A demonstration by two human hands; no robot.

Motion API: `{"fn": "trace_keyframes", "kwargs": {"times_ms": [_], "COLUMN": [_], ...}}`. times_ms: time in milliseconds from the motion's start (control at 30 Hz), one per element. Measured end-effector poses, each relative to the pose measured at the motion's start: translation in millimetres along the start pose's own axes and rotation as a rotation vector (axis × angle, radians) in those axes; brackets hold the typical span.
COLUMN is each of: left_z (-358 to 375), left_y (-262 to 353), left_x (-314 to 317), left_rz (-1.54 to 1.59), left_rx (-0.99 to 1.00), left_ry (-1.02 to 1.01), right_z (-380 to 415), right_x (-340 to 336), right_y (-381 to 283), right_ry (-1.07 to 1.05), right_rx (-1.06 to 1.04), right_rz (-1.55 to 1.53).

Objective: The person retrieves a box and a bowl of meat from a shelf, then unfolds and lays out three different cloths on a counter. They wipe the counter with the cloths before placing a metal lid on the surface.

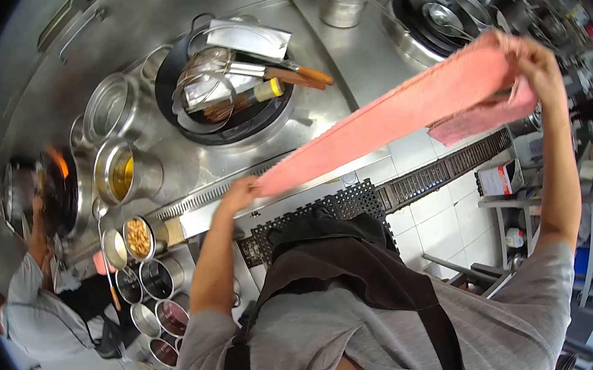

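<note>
Cloth (390, 114) stretched wide, apparently for tautness: left hand (239, 193) has its grip closed on one end, right hand (538, 65) clutches the folded part.

Steel tabletop (197, 168), shiny, running along wall. Near middle, large dark wok (166, 76) seated on round steel ring (273, 133). Left of wok, wide steel bowl (131, 101); just below bowl, steel pot (152, 177) with yellow liquid. Farther right, near back, lidded-looking steel pot (342, 10). Below, white tiled floor (436, 219): black perforated mat (363, 199) on it, dark drain grate (447, 171) beside mat.
</note>
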State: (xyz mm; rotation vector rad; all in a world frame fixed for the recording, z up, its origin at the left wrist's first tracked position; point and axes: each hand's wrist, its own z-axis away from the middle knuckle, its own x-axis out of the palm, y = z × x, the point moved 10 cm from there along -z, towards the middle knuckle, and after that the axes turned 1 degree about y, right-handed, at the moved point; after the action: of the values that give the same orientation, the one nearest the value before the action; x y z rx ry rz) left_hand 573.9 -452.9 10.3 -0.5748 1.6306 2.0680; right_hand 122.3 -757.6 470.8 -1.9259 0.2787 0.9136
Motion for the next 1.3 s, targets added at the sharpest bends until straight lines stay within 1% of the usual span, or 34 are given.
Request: {"fn": "trace_keyframes", "kwargs": {"times_ms": [33,67,100,133,167,200,233,267,300,333,367,400,467,500,567,600,667,700,733,767,800,833,867,900,933,967,1000,1067,1100,1133,1167,1200,1233,1300], "left_z": [20,40,61,81,101,120,135,146,153,160,165,167,167,164,174,176,178,183,188,191,195,198,195,197,196,197,198,199,204,206,201,196,193,191], "left_y": [-19,-33,-47,-58,-64,-68,-78,-85,-89,-89,-87,-80,-64,-64,-62,-72,-111,-109,-108,-119,-113,-112,-112,-123,-127,-132,-139,-154,-165,-175,-163,-162,-162,-177], "left_x": [-22,-45,-67,-87,-105,-120,-130,-138,-141,-148,-153,-157,-158,-150,-141,-129,-80,-66,-53,-45,-43,-40,-41,-42,-45,-48,-52,-64,-71,-75,-81,-78,-74,-64], "left_rz": [-0.01,-0.023,-0.138,-0.256,-0.284,-0.313,-0.339,-0.367,-0.364,-0.411,-0.459,-0.484,-0.6,-0.602,-0.788,-0.792,-0.678,-0.711,-0.743,-0.748,-0.75,-0.716,-0.684,-0.573,-0.578,-0.5,-0.42,-0.41,-0.332,-0.253,-0.43,-0.43,-0.466,-0.585], "left_rx": [-0.034,-0.065,-0.109,-0.151,-0.149,-0.148,-0.183,-0.216,-0.223,-0.223,-0.221,-0.187,-0.195,-0.196,-0.28,-0.28,-0.257,-0.263,-0.264,-0.348,-0.343,-0.38,-0.41,-0.431,-0.422,-0.404,-0.387,-0.397,-0.481,-0.563,-0.516,-0.511,-0.5,-0.468], "left_ry": [0.086,0.168,0.231,0.29,0.375,0.459,0.484,0.506,0.502,0.553,0.604,0.653,0.706,0.692,0.786,0.775,0.591,0.638,0.687,0.622,0.61,0.562,0.523,0.497,0.501,0.537,0.573,0.58,0.612,0.643,0.653,0.651,0.675,0.686], "right_z": [5,17,27,45,57,67,78,87,94,99,99,97,93,94,101,106,135,155,159,163,170,177,178,179,180,179,180,184,174,171,166,161,158,155], "right_x": [25,53,83,118,143,174,206,234,262,279,300,313,336,342,348,355,381,398,398,398,396,396,387,376,370,366,368,374,365,370,367,363,370,386], "right_y": [8,25,30,34,33,39,47,48,94,56,91,98,151,161,172,180,216,241,241,246,251,262,264,265,270,281,290,306,296,282,273,265,261,271], "right_ry": [-0.054,-0.111,-0.149,-0.225,-0.222,-0.316,-0.353,-0.384,-0.349,-0.395,-0.398,-0.377,-0.343,-0.349,-0.287,-0.292,-0.471,-0.559,-0.556,-0.561,-0.572,-0.653,-0.641,-0.707,-0.771,-0.717,-0.711,-0.706,-0.601,-0.597,-0.49,-0.383,-0.407,-0.378], "right_rx": [-0.055,0.055,0.019,0.255,0.188,0.077,-0.163,-0.219,-0.249,-0.442,-0.379,-0.402,-0.307,-0.295,-0.335,-0.325,-0.282,-0.3,-0.288,-0.235,-0.179,-0.171,-0.163,-0.1,-0.041,0.026,0.029,0.079,0.231,0.236,0.313,0.386,0.468,0.448], "right_rz": [-0.039,-0.038,-0.086,-0.066,0.051,0.047,0.138,0.122,0.197,0.309,0.387,0.405,0.473,0.468,0.5,0.496,0.608,0.651,0.65,0.676,0.7,0.772,0.772,0.831,0.889,0.875,0.873,0.769,0.672,0.671,0.607,0.543,0.51,0.423]}}
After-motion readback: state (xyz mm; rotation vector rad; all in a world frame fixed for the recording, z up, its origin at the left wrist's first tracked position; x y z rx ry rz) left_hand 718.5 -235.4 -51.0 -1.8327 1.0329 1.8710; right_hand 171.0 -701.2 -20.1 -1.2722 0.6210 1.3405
